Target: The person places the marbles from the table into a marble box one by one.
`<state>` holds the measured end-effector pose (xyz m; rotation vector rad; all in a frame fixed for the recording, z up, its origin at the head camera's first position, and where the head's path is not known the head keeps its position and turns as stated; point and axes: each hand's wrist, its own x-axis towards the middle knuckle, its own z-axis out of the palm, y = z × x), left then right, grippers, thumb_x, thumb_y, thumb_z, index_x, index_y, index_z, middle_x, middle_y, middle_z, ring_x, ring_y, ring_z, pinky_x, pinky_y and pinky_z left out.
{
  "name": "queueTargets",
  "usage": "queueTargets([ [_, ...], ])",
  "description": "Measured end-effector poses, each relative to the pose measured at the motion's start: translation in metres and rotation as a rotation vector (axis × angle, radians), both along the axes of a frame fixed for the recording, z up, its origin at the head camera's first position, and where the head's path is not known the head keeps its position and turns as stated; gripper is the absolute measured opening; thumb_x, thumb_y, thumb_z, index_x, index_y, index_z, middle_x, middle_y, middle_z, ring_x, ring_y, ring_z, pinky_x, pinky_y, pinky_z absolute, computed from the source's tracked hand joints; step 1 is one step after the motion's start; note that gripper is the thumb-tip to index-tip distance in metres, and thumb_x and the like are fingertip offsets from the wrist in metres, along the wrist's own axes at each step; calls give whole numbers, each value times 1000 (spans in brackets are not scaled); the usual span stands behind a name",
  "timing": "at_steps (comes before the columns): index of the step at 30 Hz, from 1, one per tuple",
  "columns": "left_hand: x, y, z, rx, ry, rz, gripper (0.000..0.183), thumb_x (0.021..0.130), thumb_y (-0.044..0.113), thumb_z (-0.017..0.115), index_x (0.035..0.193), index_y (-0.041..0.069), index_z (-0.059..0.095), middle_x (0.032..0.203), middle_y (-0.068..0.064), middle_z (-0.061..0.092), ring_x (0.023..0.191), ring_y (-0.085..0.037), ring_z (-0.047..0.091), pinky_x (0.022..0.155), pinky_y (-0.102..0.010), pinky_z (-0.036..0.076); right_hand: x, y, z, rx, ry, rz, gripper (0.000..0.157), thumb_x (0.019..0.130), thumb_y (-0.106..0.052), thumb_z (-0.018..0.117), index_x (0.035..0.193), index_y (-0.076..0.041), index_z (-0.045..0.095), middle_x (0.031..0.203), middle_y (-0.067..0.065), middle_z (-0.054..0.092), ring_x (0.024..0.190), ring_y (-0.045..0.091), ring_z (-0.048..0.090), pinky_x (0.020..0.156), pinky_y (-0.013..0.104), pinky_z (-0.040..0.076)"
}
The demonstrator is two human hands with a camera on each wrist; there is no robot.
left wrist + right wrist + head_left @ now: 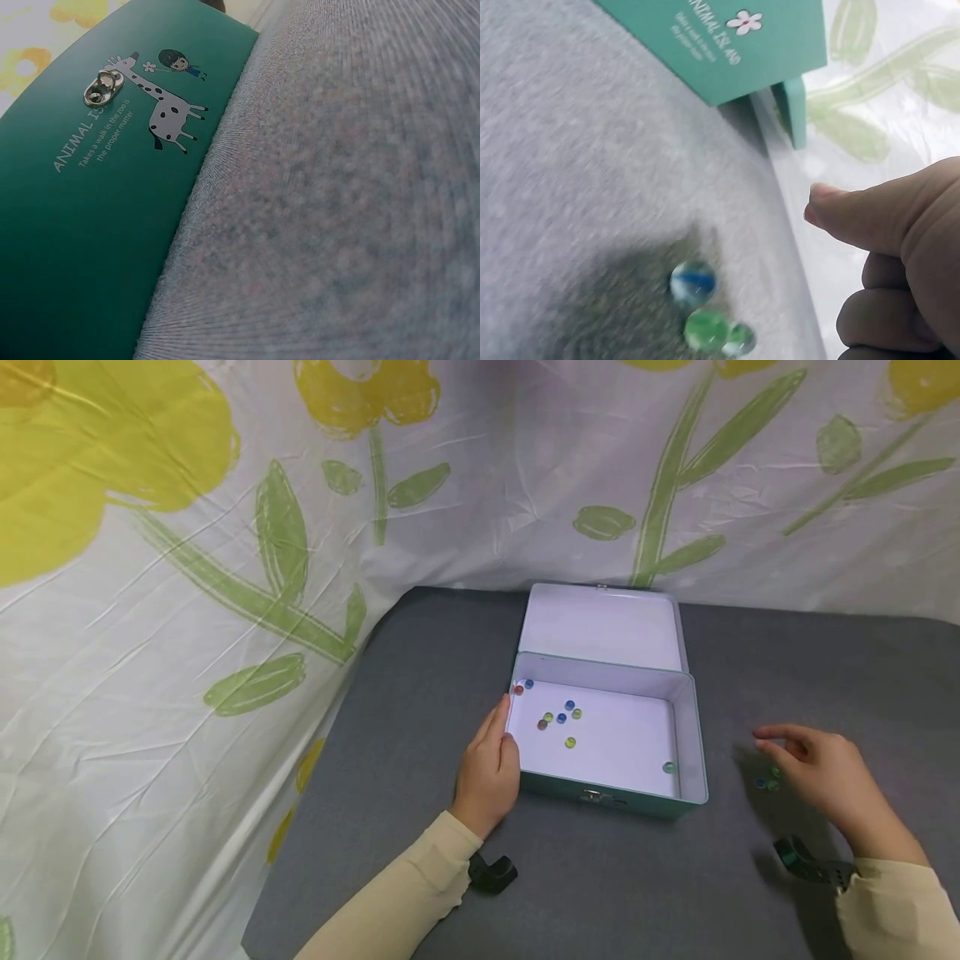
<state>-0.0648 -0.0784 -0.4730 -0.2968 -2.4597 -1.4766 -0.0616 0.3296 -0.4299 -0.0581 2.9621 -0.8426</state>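
A green tin box [607, 789] with a pale interior stands on the table, its hinged lid [603, 622] tipped back. Several glass marbles [562, 718], blue, yellow-green and reddish, lie inside, mostly toward the left; one green marble [670, 767] sits near the right wall. My left hand [487, 777] rests against the box's left side with fingers extended. Right of the box, my right hand [817, 772] hovers over the table, thumb and index apart at the tips with nothing visible between them. Below it lie a blue marble [693, 282] and two green marbles [706, 330].
The grey cloth-covered table [375, 777] runs back to a white flower-patterned curtain [495, 527], which also hangs along the left. A metal clasp [103, 88] sticks out from the box front. A dark strap piece [810, 864] shows at the right wrist.
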Motion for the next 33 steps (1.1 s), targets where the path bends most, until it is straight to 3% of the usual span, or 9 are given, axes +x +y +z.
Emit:
queueTargets([
  [3,0,0,-1,4,-2,-2,54,106,6,41,159,-3,40,163,-17,44,149,-22,44,118,-48,40,3,4,-5,7,-5,-12,39,110,-26,57,131,5,67,68,2,51,52,10,31,48,32,29],
  [8,-1,0,-2,4,0,-2,53,106,6,41,159,-3,41,162,-19,45,150,-23,44,118,-48,39,9,12,-13,11,-3,-22,38,109,-25,59,129,5,69,68,3,53,53,10,31,49,31,29],
  [11,0,1,-2,1,-4,1,53,106,5,41,159,-3,41,162,-17,45,149,-22,44,118,-48,40,13,18,-18,23,-3,-30,36,108,-25,62,127,4,71,71,12,59,56,9,37,52,30,31],
  [15,0,1,-2,-3,-11,8,53,106,4,42,159,-3,41,163,-16,45,149,-22,44,117,-47,40,18,24,-27,53,-5,-58,34,106,-23,64,123,5,72,95,29,72,64,12,47,56,30,35],
  [18,0,1,-1,-2,-14,11,54,106,4,42,159,-2,41,163,-15,45,149,-22,44,118,-47,40,20,26,-32,69,-4,-91,33,105,-22,66,122,5,72,103,31,72,66,15,50,57,31,37],
  [22,0,0,-2,-3,-15,7,54,106,6,41,159,-2,41,163,-16,44,150,-22,44,118,-47,39,23,27,-36,74,-5,-117,33,105,-22,65,123,6,72,85,21,71,60,15,44,53,31,33],
  [25,0,-1,-2,-8,-14,5,54,106,7,41,159,-2,40,163,-16,45,150,-22,44,118,-47,39,25,25,-38,75,-1,-118,34,107,-22,63,124,6,70,65,5,56,52,13,34,49,31,28],
  [29,0,0,-2,-8,-14,7,53,106,6,41,159,-2,41,163,-16,45,149,-22,44,117,-48,40,27,24,-39,69,-1,-119,35,107,-22,61,125,7,69,59,-2,40,49,12,29,47,30,27],
  [33,0,0,-2,-3,-9,5,53,106,5,41,159,-3,41,162,-17,45,149,-22,45,118,-48,40,23,24,-39,73,8,-118,34,106,-21,63,124,8,70,66,6,58,54,12,36,51,30,30],
])
